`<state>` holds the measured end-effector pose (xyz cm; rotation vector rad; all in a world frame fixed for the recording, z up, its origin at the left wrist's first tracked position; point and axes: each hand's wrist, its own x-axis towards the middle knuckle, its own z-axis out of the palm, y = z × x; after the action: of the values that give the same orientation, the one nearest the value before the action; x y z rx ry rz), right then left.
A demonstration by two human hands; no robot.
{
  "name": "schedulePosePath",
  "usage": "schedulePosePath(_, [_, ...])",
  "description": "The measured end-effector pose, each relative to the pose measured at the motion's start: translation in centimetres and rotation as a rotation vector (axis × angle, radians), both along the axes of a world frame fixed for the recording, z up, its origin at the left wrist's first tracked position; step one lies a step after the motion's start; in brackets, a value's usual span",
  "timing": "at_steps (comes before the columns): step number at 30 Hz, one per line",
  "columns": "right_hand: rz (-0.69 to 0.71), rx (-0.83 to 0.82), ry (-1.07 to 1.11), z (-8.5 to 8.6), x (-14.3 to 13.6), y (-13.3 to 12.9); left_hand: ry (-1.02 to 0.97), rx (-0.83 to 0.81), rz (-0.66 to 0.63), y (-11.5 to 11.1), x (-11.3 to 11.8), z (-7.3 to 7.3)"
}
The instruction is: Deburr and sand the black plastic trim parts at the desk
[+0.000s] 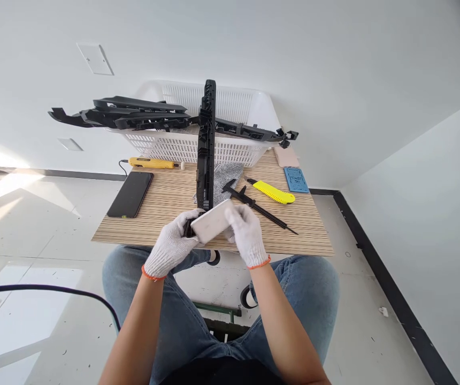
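My left hand (173,242), in a white knit glove with an orange cuff, is closed around the near end of a long black plastic trim piece (205,155). The piece stretches away from me over the table toward the basket. My right hand (246,230), gloved the same way, grips a flat off-white rectangular block (213,221). This block lies tilted across the near end of the trim piece, by my left fingers. Whether its underside touches the plastic is hidden.
A white basket (166,144) holds several black trim pieces (133,115). On the wooden table (166,203) lie a phone (130,194), a yellow rotary tool (153,163), a black caliper (258,207), a yellow utility knife (273,191), a grey sheet (228,174), a blue pad (296,179) and a pink pad (286,157).
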<state>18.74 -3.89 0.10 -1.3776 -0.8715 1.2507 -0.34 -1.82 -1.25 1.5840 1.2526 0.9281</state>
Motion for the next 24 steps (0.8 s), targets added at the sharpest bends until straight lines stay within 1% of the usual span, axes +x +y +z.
schedulePosePath(1, [-0.034, -0.011, 0.028, 0.01, 0.01, 0.07, 0.025, -0.007, 0.013, -0.03, 0.04, 0.08])
schedulePosePath(2, [-0.014, -0.006, 0.019, 0.02, 0.01, 0.10, 0.028, -0.006, 0.012, -0.05, 0.05, 0.17])
schedulePosePath(5, [0.165, 0.027, -0.089, -0.03, 0.00, 0.07, -0.026, 0.033, -0.020, -0.04, 0.01, 0.33])
schedulePosePath(6, [0.154, 0.026, -0.083, -0.09, -0.02, 0.06, -0.025, 0.039, -0.018, -0.03, -0.01, 0.33])
schedulePosePath(9, [-0.067, 0.006, 0.049, -0.38, -0.14, 0.08, 0.056, 0.020, 0.012, -0.01, -0.03, 0.12])
schedulePosePath(10, [-0.094, 0.019, 0.055, -0.49, -0.19, 0.07, 0.067, 0.016, 0.012, -0.01, -0.03, 0.01])
schedulePosePath(11, [-0.076, 0.042, 0.024, -0.59, -0.24, 0.05, 0.060, 0.019, 0.001, 0.00, -0.04, -0.10])
schedulePosePath(13, [0.011, 0.083, -0.073, -0.70, -0.31, 0.00, 0.034, 0.040, -0.017, 0.00, -0.05, -0.25])
schedulePosePath(14, [0.019, 0.084, -0.093, -0.71, -0.33, -0.02, 0.033, 0.049, -0.017, 0.00, -0.05, -0.26])
schedulePosePath(17, [-0.110, 0.033, -0.018, -0.62, -0.34, -0.03, 0.080, 0.044, 0.006, -0.02, -0.05, -0.11])
schedulePosePath(18, [-0.114, 0.030, -0.016, -0.56, -0.32, -0.04, 0.079, 0.041, 0.007, -0.03, -0.06, -0.03])
schedulePosePath(19, [-0.070, 0.041, -0.047, -0.50, -0.30, -0.07, 0.058, 0.043, -0.005, -0.04, -0.07, 0.04])
schedulePosePath(21, [0.070, 0.081, -0.141, -0.41, -0.25, -0.15, 0.003, 0.059, -0.034, -0.03, -0.11, 0.08])
schedulePosePath(22, [0.096, 0.088, -0.166, -0.38, -0.23, -0.19, -0.007, 0.062, -0.040, -0.02, -0.13, 0.05])
schedulePosePath(23, [0.067, 0.079, -0.161, -0.37, -0.21, -0.21, 0.002, 0.061, -0.037, 0.00, -0.15, 0.00])
schedulePosePath(24, [-0.007, 0.055, -0.132, -0.38, -0.20, -0.22, 0.025, 0.056, -0.024, 0.02, -0.16, -0.08])
